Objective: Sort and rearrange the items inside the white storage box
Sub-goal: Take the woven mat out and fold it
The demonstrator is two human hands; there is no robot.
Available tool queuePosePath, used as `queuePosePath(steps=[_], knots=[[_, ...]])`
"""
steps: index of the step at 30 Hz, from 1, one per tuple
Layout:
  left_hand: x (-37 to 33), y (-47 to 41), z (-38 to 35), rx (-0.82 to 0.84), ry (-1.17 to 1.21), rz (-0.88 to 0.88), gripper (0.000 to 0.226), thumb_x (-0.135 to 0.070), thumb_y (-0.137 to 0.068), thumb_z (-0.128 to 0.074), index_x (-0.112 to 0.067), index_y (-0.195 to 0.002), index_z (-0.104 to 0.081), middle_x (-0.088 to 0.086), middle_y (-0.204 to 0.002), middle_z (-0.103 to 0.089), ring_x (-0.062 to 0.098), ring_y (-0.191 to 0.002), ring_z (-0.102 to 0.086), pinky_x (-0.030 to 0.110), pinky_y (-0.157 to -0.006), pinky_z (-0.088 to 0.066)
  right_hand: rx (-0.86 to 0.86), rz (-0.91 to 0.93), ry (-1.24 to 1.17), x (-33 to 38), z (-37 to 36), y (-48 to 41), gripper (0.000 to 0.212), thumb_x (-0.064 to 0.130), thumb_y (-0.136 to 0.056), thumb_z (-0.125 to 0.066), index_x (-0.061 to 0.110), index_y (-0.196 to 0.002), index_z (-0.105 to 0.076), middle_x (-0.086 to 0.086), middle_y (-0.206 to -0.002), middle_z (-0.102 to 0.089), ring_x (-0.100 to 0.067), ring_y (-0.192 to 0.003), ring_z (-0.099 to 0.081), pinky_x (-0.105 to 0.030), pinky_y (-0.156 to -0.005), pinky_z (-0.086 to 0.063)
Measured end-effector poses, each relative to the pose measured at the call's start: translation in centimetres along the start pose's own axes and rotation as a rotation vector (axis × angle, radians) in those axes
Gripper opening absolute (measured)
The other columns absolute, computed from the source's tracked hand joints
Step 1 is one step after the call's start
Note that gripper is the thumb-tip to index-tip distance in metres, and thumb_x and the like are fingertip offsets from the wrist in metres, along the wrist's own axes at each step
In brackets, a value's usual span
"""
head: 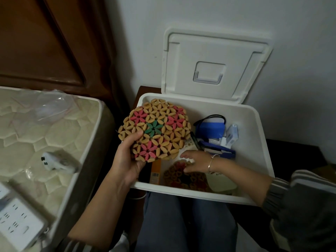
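Hands, left [127, 160] gripping trivet [158, 128], right [196, 160] inside box [200, 194], mattress [45, 135] beside, pale wall [300, 51]

Quilted mattress [45, 135] left, dark wooden stand [294, 151] right.
On mattress: clear plastic bag [51, 108], small white device [56, 161], white power strip [16, 222]; white storage box [200, 194] sits on stand.
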State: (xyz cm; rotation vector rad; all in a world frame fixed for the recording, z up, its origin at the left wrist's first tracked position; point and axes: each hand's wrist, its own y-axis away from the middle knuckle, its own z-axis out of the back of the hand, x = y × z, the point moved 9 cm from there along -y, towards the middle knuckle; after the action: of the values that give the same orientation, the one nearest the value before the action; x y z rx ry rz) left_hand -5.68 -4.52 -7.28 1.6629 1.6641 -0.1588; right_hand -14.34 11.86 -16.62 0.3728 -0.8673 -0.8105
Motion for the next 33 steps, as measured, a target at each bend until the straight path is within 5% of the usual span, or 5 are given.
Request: queuePosePath(steps=[6, 11, 19, 28, 33], knots=[[-0.1, 0.1, 0.1, -0.023, -0.025, -0.008, 0.055, -0.020, -0.073, -0.069, -0.012, -0.126, -0.054, 0.018, -0.121, -0.066, 0.036, -0.111, -0.064, 0.050, -0.083, -0.057, 0.113, 0.041, 0.455, 1.0, -2.4, -2.6, 0.084, 0.034, -0.074, -0.072, 0.024, -0.144, -0.027, -0.009, -0.135, -0.043, -0.028, -0.122, -0.038, -0.038, -0.101, -0.040], [0.0, -0.1, 0.4, -0.047, -0.047, 0.002, 0.050, -0.020, -0.075, -0.068, -0.014, -0.123, -0.056, 0.017, -0.119, -0.067, 0.036, -0.110, -0.065, 0.052, -0.083, -0.056, -0.047, 0.086, 0.469, 1.9, -0.3, -2.5, 0.043, 0.031, -0.082, -0.061, 0.014, -0.121, -0.051, -0.010, -0.116, -0.054, -0.028, -0.110, -0.049, -0.036, -0.093, -0.045], [-0.1, 0.0, 0.2, -0.046, -0.041, -0.012, 0.065, -0.022, -0.066, -0.074, -0.014, -0.126, -0.053, 0.017, -0.121, -0.066, 0.036, -0.112, -0.063, 0.054, -0.088, -0.052, -0.362, 0.115, -0.255, 1.1, 8.4, 5.6, 0.021, 0.015, -0.083, -0.068, 0.029, -0.082, -0.053, 0.010, -0.083, -0.060, -0.013, -0.082, -0.058, -0.024, -0.072, -0.046], [0.0, 0.2, 0.9, -0.097, -0.189, -0.033, 0.057, -0.021, -0.078, -0.069, -0.013, -0.132, -0.051, 0.014, -0.116, -0.069, 0.031, -0.104, -0.068, 0.039, -0.072, -0.059, -1.294, 0.084, -0.990, -3.3, 12.1, 18.4, 0.013, 0.013, -0.088, -0.062, 0.026, -0.091, -0.061, 0.006, -0.088, -0.068, -0.003, -0.077, -0.066, -0.024, -0.072, -0.054], [0.4, 0.2, 0.3, -0.065, -0.287, 0.003, 0.055, -0.024, -0.075, -0.070, -0.014, -0.127, -0.055, 0.011, -0.112, -0.071, 0.028, -0.100, -0.070, 0.033, -0.068, -0.059, -1.039, 0.269, -1.480, 0.0, 11.4, 16.2, 0.021, 0.017, -0.094, -0.053, 0.012, -0.113, -0.062, -0.004, -0.101, -0.073, -0.019, -0.090, -0.070, -0.032, -0.068, -0.057]])
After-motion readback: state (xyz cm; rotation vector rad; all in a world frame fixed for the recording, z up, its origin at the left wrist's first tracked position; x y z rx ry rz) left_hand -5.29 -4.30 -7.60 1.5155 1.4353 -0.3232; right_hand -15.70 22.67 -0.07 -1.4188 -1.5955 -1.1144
